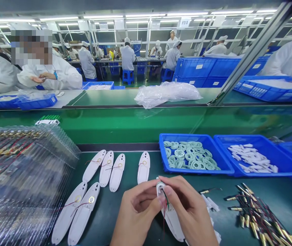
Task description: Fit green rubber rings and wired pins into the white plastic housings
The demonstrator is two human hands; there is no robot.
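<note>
Both my hands meet over a white oval plastic shell at the bottom centre. My left hand grips the shell from the left with curled fingers. My right hand pinches its top end, where a small round part and thin red and green wires sit. Several matching white shells with gold rings and fine wires lie flat on the dark green mat to the left; one more shell lies just above my hands.
A stack of clear plastic trays fills the left. Blue bins hold pale green rings and small white parts. Gold-tipped wired motors lie at the right. Beyond a green conveyor, people in white coats work.
</note>
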